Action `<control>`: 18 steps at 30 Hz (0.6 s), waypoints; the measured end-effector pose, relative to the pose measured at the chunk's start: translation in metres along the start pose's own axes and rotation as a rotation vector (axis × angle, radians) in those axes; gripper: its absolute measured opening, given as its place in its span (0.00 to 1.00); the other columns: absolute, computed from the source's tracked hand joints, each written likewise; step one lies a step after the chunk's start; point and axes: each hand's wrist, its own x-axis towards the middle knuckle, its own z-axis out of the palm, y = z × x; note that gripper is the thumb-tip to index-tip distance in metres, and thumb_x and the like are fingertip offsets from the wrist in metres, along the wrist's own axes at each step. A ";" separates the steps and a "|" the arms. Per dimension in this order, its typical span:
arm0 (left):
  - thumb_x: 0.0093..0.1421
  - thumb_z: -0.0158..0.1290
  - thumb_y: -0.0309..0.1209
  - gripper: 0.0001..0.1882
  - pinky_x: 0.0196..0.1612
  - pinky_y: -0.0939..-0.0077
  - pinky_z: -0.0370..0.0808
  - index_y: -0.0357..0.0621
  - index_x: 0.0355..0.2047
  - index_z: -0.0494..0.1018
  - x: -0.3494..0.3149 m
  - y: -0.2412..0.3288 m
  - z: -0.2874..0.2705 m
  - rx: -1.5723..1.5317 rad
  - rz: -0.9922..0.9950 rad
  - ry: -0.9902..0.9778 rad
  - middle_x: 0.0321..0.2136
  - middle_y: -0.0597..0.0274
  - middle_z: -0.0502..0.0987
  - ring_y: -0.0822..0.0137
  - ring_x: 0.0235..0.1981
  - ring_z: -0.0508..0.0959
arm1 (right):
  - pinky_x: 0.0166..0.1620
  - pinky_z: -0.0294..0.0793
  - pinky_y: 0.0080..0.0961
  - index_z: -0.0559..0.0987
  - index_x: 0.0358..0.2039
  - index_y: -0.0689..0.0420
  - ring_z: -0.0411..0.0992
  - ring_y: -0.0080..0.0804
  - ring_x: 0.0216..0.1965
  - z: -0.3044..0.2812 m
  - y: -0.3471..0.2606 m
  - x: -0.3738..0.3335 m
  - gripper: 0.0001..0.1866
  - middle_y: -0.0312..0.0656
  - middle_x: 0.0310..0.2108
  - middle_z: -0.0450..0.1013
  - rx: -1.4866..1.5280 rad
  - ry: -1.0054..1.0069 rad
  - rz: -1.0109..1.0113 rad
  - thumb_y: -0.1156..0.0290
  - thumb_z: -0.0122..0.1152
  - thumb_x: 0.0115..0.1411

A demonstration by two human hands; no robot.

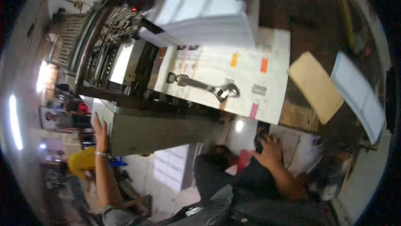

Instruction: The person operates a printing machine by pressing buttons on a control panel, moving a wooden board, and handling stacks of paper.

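Observation:
My left hand (100, 135) rests with stretched fingers against the end of a grey metal machine panel (154, 132); a bracelet circles that wrist. Lower right of centre, my right hand (269, 151) is closed over a dark rounded part (260, 140) beside my dark-clothed leg. What that part is, I cannot make out. An adjustable wrench (204, 85) lies on a white printed sheet (273, 92) with coloured patches, beyond both hands. Neither hand touches the wrench.
A tall stack of white paper (200, 21) stands behind the wrench. Machine rollers and rails (96, 59) are at the left. A tan card (315, 86) and a pale blue-white pad (359, 96) lie at the right. A person in yellow (81, 161) is at the lower left.

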 end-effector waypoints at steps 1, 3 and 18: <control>0.70 0.42 0.51 0.38 0.72 0.52 0.45 0.50 0.75 0.46 0.005 -0.003 -0.001 -0.041 -0.043 0.000 0.73 0.45 0.48 0.44 0.73 0.49 | 0.67 0.51 0.63 0.75 0.60 0.53 0.51 0.53 0.70 -0.006 0.000 0.001 0.42 0.49 0.66 0.63 0.041 0.001 -0.001 0.37 0.65 0.52; 0.72 0.40 0.51 0.38 0.72 0.56 0.46 0.43 0.74 0.47 0.010 0.012 0.002 -0.162 0.075 0.027 0.74 0.46 0.47 0.47 0.73 0.48 | 0.66 0.54 0.59 0.75 0.59 0.53 0.54 0.53 0.69 0.002 0.010 0.004 0.42 0.49 0.63 0.66 0.101 0.097 -0.001 0.37 0.67 0.51; 0.69 0.44 0.58 0.44 0.74 0.58 0.45 0.47 0.74 0.43 -0.046 0.076 -0.037 -0.167 -0.183 -0.148 0.75 0.52 0.39 0.53 0.75 0.44 | 0.60 0.66 0.49 0.76 0.55 0.61 0.69 0.59 0.57 -0.045 0.016 0.023 0.37 0.57 0.55 0.72 0.455 -0.152 0.109 0.46 0.71 0.53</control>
